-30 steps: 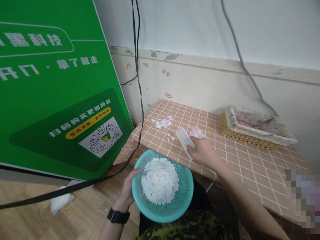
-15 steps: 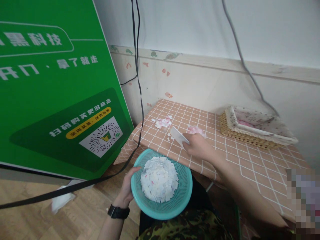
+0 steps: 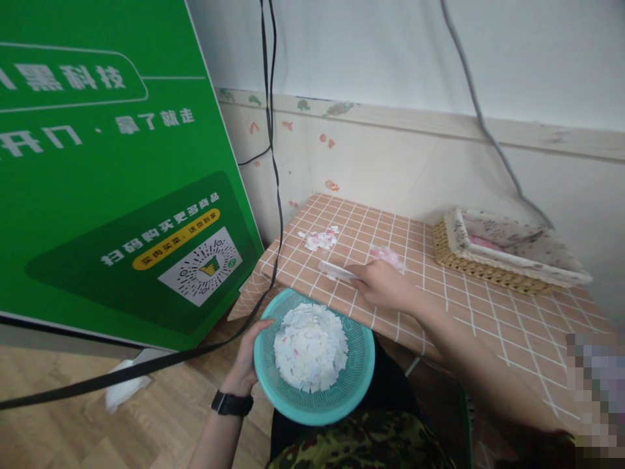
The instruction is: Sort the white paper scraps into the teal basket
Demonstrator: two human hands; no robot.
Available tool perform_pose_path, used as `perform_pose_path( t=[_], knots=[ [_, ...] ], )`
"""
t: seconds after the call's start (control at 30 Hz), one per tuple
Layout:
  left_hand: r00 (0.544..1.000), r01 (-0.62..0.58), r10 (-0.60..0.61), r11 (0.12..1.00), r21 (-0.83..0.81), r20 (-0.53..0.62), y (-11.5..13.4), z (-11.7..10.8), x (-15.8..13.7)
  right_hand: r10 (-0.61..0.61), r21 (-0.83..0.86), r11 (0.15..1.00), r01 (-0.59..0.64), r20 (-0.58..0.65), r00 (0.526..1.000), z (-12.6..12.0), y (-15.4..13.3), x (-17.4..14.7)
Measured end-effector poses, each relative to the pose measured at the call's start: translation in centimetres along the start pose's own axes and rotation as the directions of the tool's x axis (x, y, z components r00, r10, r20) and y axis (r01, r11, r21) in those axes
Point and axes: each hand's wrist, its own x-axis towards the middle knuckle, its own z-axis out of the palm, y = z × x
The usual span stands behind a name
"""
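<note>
My left hand (image 3: 249,352) grips the rim of a round teal plastic basket (image 3: 361,384) at its left side. A mound of small white paper scraps (image 3: 311,348), with a few pink bits, fills its middle. The basket is just below the table's front edge. Over the checked tablecloth, my right hand (image 3: 383,283) is closed on a flat white scraper-like piece (image 3: 336,270), held almost level with the cloth. More white and pink scraps (image 3: 319,240) lie on the cloth beyond it. A pinkish heap (image 3: 387,256) sits just behind my right hand.
A wicker basket (image 3: 493,268) with a patterned cloth lining stands at the table's right. A big green sign panel (image 3: 122,195) rises at the left. Black cables (image 3: 277,195) hang between panel and table, and a grey cable (image 3: 481,117) runs down the wall.
My right hand has turned the white piece from a slant to nearly flat, its tip moving left and down over the small scraps. My left hand still holds the teal basket.
</note>
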Motion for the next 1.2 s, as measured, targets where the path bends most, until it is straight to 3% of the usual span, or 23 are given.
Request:
perform_pose_path(
  t=[0.37, 0.8, 1.0, 1.2],
  knots=[
    [1.000, -0.025, 0.025, 1.000, -0.002, -0.011, 0.1, -0.2, 0.0, 0.063, -0.079, 0.995, -0.062, 0.005, 0.998, -0.4, 0.7, -1.2],
    [1.000, 0.001, 0.000, 1.000, -0.012, 0.029, 0.0, -0.5, 0.2, -0.020, -0.182, 0.983, 0.021, 0.009, 1.000, -1.3, 0.4, 1.0],
    [0.999, -0.013, 0.013, 1.000, -0.004, 0.046, 0.1, -0.2, -0.2, -0.088, -0.078, 0.993, 0.091, 0.038, 0.995, -1.4, 1.2, 0.5],
    [0.999, -0.002, 0.002, 1.000, 0.000, 0.032, 0.1, -0.3, -0.2, -0.041, 0.000, 0.999, 0.042, 0.025, 0.999, -1.7, 1.8, 0.4]
  ],
)
